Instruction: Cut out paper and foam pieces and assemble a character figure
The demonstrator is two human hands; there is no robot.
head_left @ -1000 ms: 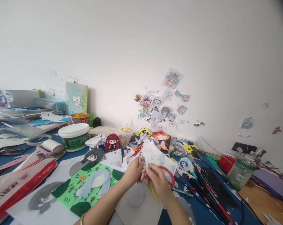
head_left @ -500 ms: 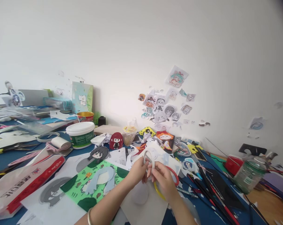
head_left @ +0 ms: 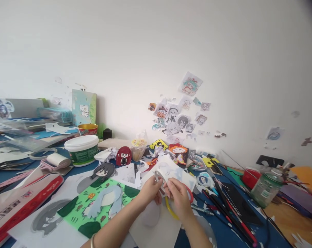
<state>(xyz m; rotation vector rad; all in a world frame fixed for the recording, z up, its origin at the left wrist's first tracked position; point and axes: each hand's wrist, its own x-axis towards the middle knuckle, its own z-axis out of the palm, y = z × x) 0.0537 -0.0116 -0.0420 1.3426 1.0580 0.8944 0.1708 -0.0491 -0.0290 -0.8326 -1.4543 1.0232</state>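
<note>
Near the middle of the desk, my left hand (head_left: 151, 190) and my right hand (head_left: 178, 197) are close together, fingers pinched on a thin white curved strip (head_left: 161, 174). A bracelet circles my left wrist. Below and behind my right hand show a yellow curved piece (head_left: 170, 209) and a red curved piece (head_left: 190, 195); whether they are scissors handles I cannot tell. Under my hands lies a pale sheet (head_left: 156, 232) with a translucent round shape on it. A green painted sheet (head_left: 91, 220) with a light blue hair cut-out (head_left: 114, 196) is left of my left hand.
Paper cut-outs and crumpled paper lie behind my hands. At the left are a white-lidded green tub (head_left: 82, 151) and a red-and-white bag (head_left: 29, 203). Black pens (head_left: 230, 213), a clear jar (head_left: 268, 187) and a red container (head_left: 250, 177) stand or lie right.
The view has shifted slightly right, so most things appear further left. The white strip has changed from an upright loop to a lower, flatter curve between my hands. Something blurred and orange appears at the right edge.
</note>
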